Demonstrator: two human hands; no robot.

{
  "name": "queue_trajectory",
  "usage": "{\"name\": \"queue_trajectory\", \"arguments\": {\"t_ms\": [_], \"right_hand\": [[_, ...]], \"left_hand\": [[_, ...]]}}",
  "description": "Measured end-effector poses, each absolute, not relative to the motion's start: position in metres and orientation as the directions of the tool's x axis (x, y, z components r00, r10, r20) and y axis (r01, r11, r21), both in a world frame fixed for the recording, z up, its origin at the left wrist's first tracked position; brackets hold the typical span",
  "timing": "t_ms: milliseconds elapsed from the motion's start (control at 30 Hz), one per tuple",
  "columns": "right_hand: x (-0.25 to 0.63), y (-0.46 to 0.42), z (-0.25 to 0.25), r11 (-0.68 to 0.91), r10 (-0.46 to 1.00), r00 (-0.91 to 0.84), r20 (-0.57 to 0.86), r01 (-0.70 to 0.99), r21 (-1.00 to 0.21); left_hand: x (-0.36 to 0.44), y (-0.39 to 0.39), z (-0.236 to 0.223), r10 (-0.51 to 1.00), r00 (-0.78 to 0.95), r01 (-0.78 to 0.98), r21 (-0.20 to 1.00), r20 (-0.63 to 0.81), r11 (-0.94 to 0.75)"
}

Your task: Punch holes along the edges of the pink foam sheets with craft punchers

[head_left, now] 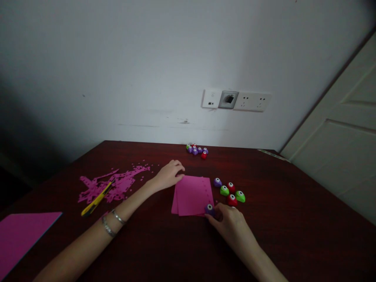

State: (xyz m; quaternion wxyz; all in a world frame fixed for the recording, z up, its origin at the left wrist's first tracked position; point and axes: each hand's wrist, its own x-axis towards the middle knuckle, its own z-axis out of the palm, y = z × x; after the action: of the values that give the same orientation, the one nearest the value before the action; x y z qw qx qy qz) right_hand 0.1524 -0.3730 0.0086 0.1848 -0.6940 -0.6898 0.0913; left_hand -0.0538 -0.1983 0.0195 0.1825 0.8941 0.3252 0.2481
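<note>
Stacked pink paper squares (192, 196) lie in front of me, slightly askew, with a row of small marks or holes down the right side of the top one. My right hand (230, 221) grips a purple craft punch (209, 209) at the lower right corner of the paper. At the upper left corner rests my left hand (170, 175), fingers apart and gently bent, thumb at the paper's edge. Just right of the paper stand several more craft punches: a purple punch (217, 182), red punches (232, 200) and green punches (240, 196).
On the left, a yellow utility knife (96, 200) lies against a heap of pink paper scraps (123, 184). A large pink sheet (25, 239) sits at the near left. Another cluster of punches (195, 151) is by the wall, below wall sockets (252, 101). Everything rests on a dark red-brown table (282, 219).
</note>
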Motion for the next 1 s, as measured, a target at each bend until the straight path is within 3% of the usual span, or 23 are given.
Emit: {"name": "queue_trajectory", "arguments": {"t_ms": [167, 367, 1000], "right_hand": [[0.159, -0.370, 0.009, -0.011, 0.998, 0.036, 0.047, 0.895, -0.446], [0.165, -0.368, 0.011, -0.036, 0.998, 0.010, -0.057, 0.875, -0.482], [0.166, -0.369, 0.004, 0.055, 0.998, -0.066, -0.002, 0.840, -0.540]], "left_hand": [[-0.040, -0.226, 0.016, 0.434, 0.891, 0.341, 0.431, 0.135, -0.835], [-0.037, -0.231, 0.009, 0.390, 0.917, 0.394, 0.351, -0.086, -0.849], [-0.037, -0.224, -0.001, 0.374, 0.917, 0.399, 0.378, -0.140, -0.836]]}}
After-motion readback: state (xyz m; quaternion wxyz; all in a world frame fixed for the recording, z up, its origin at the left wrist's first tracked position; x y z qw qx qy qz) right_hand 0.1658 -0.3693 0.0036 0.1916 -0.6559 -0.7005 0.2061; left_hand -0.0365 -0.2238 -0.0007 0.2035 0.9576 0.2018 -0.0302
